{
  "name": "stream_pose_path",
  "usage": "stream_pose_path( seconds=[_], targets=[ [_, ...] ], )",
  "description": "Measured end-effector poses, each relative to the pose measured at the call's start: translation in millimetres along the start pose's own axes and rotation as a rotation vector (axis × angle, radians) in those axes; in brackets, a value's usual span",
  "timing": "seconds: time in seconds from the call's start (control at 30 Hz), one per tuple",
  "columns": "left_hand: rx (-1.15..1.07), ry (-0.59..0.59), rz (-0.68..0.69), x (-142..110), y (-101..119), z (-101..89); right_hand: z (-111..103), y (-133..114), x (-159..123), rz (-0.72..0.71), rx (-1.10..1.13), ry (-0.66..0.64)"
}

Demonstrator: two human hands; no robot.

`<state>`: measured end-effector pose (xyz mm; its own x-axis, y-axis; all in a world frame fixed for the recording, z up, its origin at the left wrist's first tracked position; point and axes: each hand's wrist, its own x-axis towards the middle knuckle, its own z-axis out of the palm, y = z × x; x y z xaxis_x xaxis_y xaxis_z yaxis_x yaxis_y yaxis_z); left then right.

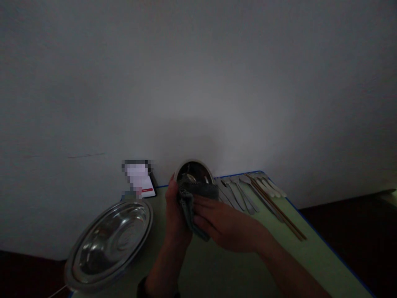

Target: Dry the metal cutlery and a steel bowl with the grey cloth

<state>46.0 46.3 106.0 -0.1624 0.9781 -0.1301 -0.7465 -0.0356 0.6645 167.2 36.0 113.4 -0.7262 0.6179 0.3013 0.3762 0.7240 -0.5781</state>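
A shiny metal bowl is tilted with its opening toward me, raised above the table. My left hand grips it from the left side, the thumb near the rim. Over the bowl's near edge lies a dark grey-green cloth, part of it hanging down between my hands. My right hand presses the cloth against the bowl, its fingers closed together on the fabric. The cloth and fingers hide the bowl's lower part.
A large steel basin stands at the left of the green table. Behind it a phone leans at the wall. On the right lie several metal utensils, wooden chopsticks and white-handled pieces.
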Motion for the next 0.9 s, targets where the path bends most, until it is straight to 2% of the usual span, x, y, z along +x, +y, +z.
stream_pose_path(
  seconds=[0.07, 0.13, 0.27, 0.37, 0.53, 0.73, 0.9],
  targets=[
    [-0.001, 0.021, 0.060, 3, 2, -2.0, 1, 8, -3, 0.033, -0.098, -0.034],
    [0.013, -0.001, 0.054, 4, -2, -3.1, 3, 18, -5, 0.107, -0.201, 0.003],
    [0.039, -0.085, -0.126, 4, -12, -2.3, 6, 31, -9, 0.248, -0.417, 0.149],
    [-0.036, -0.111, -0.227, 1, -18, -0.7, 3, 33, -10, 0.242, -0.485, 0.182],
    [-0.121, -0.175, -0.341, -1, -22, -1.6, 0, 28, -11, 0.148, -0.395, 0.139],
    [-0.108, -0.233, -0.308, 1, -28, -6.0, 0, 13, -8, 0.143, -0.187, 0.102],
    [-0.066, -0.193, -0.332, 7, -25, -11.4, -7, 8, -4, 0.082, 0.018, -0.002]
  ],
)
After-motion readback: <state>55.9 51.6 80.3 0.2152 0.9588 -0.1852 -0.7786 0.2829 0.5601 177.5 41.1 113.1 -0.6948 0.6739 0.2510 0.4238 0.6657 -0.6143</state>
